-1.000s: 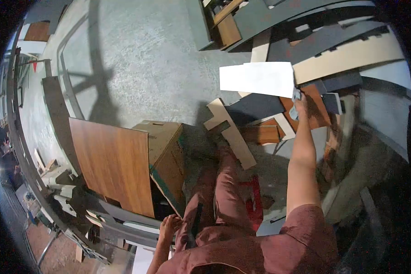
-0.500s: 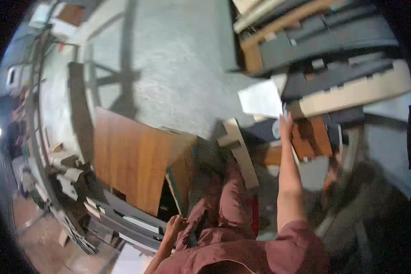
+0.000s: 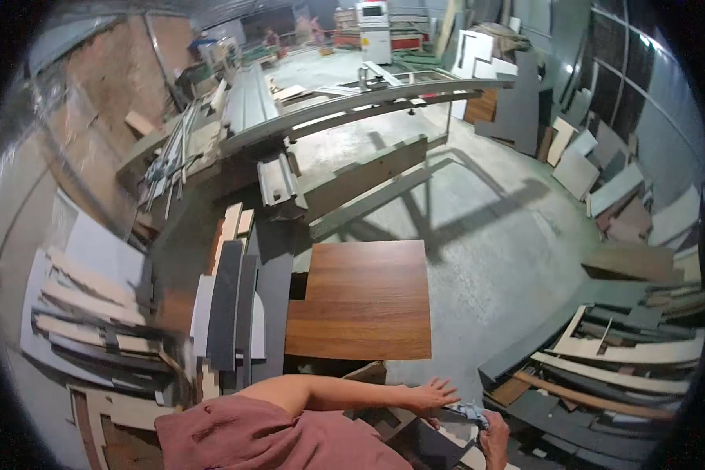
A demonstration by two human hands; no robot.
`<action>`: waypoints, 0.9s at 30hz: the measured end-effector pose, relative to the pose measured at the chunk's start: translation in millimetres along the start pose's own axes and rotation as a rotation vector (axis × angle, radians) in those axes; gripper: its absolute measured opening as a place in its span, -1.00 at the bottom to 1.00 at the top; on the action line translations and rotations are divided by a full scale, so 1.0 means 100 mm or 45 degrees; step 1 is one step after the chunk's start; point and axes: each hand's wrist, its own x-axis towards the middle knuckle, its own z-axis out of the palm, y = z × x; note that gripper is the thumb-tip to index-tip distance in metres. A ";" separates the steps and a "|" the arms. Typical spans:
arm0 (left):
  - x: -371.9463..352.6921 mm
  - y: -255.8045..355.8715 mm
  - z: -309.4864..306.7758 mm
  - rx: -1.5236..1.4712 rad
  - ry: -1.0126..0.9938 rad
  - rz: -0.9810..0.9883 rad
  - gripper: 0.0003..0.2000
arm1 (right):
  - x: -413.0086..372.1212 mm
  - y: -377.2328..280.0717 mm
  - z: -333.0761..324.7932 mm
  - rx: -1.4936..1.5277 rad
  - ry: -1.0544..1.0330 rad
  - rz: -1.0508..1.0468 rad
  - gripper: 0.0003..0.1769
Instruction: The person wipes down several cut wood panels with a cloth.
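Note:
My left hand (image 3: 429,395) reaches across my body to the right, its fingers spread and nothing in its grasp. Right beside it, my right hand (image 3: 493,435) has its fingers curled round a small pale blue-grey object (image 3: 468,413), whose kind I cannot tell. The object's near end comes close to the left fingertips. Below both hands lie boards partly hidden by my arm. A wood-grain panel (image 3: 360,301) with a notched left corner lies just ahead of my left forearm.
Stacked dark and pale board strips (image 3: 603,376) fill the right side. More strips (image 3: 231,313) stand left of the panel. A long metal rail (image 3: 352,110) on a frame crosses ahead. Boards lean on the right wall, and offcuts (image 3: 94,305) lie at far left.
My view has swung up to the workshop ahead. My left hand has left the wood-grain panel's side and come over beside my right hand, opening. The right hand now shows the blue-grey object.

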 end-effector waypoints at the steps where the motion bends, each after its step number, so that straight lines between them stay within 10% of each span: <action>1: -0.03 0.00 -0.04 -0.018 -0.096 0.099 -0.35 | 0.05 -0.31 -0.20 -0.024 -0.012 -0.024 -0.59; 4: -0.24 0.19 -0.81 -0.823 -0.367 -0.028 -0.54 | 0.24 -1.12 -0.64 0.040 -0.092 -0.223 -0.60; 8: -0.73 0.29 -1.12 -0.916 0.207 -0.125 -0.69 | 0.63 -1.33 -0.63 0.162 -0.049 -0.317 -0.68; 14: -1.46 0.32 -1.72 -1.214 0.785 -0.805 -0.62 | 1.05 -2.09 -0.01 0.410 0.827 -0.127 -0.67; 20: -1.94 0.34 -1.78 -1.299 1.322 -0.931 -0.67 | 1.01 -3.19 0.86 0.647 0.142 -0.714 -0.53; 23: -2.11 0.47 -1.93 -1.136 1.479 -0.926 -0.60 | 1.40 -3.22 0.86 0.225 0.471 -0.853 -0.55; 27: -2.39 0.58 -2.20 -1.229 1.622 -1.231 -0.55 | 1.71 -2.83 1.06 0.295 0.384 -0.438 -0.56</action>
